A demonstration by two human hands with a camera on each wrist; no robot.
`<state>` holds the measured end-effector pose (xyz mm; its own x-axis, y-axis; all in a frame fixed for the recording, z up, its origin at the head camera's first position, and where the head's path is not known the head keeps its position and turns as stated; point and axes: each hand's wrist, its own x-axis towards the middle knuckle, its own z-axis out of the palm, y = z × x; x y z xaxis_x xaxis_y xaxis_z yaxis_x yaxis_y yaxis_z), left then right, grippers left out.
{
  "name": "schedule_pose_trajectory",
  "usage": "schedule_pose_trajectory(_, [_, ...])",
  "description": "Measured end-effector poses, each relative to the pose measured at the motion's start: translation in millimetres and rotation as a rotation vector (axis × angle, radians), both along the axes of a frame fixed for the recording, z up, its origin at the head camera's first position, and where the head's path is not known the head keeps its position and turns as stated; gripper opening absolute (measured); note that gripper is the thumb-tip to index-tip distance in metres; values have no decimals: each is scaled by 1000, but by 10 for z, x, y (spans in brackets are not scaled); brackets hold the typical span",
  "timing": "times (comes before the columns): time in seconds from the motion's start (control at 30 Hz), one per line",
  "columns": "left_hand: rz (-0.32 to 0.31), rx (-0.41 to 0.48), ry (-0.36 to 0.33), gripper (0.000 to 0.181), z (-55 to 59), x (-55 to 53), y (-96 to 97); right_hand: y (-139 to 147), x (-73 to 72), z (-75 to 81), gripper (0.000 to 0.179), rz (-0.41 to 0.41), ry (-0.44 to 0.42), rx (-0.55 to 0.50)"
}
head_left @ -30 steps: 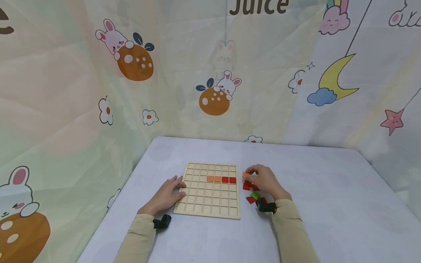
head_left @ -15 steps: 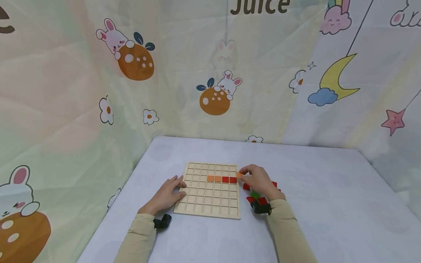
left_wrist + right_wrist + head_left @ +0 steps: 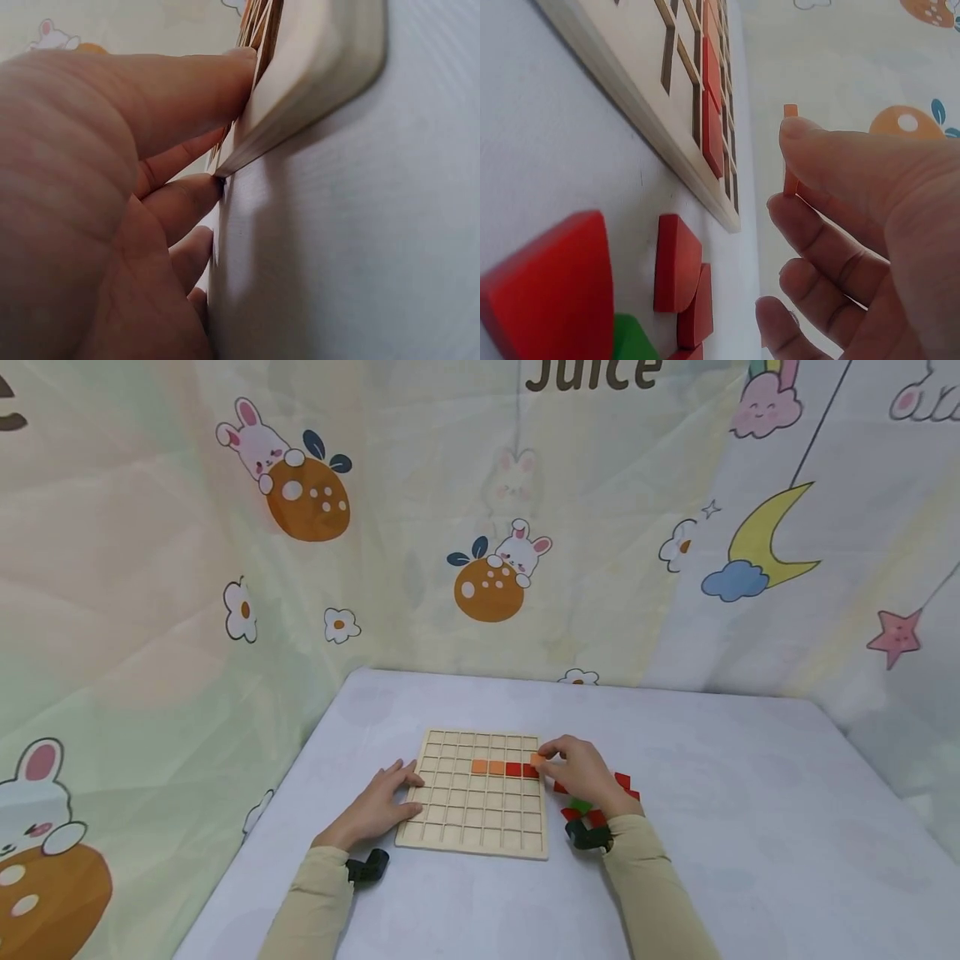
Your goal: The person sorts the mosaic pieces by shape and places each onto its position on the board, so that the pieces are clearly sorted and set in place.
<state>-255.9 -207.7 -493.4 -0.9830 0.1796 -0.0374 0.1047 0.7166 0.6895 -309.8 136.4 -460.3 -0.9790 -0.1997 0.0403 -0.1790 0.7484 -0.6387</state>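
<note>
A light wooden grid board (image 3: 468,818) lies flat on the table. In one row of its cells sit two orange tiles (image 3: 479,767) and two red tiles (image 3: 513,769). My left hand (image 3: 380,804) rests at the board's left edge; the left wrist view shows the thumb (image 3: 202,90) on top of the edge and fingertips (image 3: 196,199) beside it. Between thumb and index finger, my right hand (image 3: 585,774) pinches another orange tile (image 3: 791,182), held on edge above the right end of that row. Its other fingers are loosely bent.
Right of the board lies a loose pile of red tiles (image 3: 676,262) and a green tile (image 3: 581,805), partly under my right hand and wrist. A white cloth covers the table (image 3: 750,827). Behind it hangs a curtain (image 3: 405,585) printed with rabbits.
My right hand has carried the orange tile left from the loose pile to above the board's right side. My left hand stays on the board's left edge.
</note>
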Motion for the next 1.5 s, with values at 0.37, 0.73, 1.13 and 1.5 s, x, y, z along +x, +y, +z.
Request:
schedule_pose_trajectory(0.37, [-6,60,21,28,-46,6,-50,-138,38,-35,24,44,33,32])
schedule_pose_trajectory(0.73, [-12,63,43,30,-55,15,-28,-275,38,-66,23,105,90,22])
schedule_pose_trajectory(1.13, [11,57,31,32,-107,18,-41,-393,39,-18,22,162,114,17])
schedule_pose_trajectory(1.5, [-14,74,43,33,-98,27,-56,-508,-25,43,23,163,131,59])
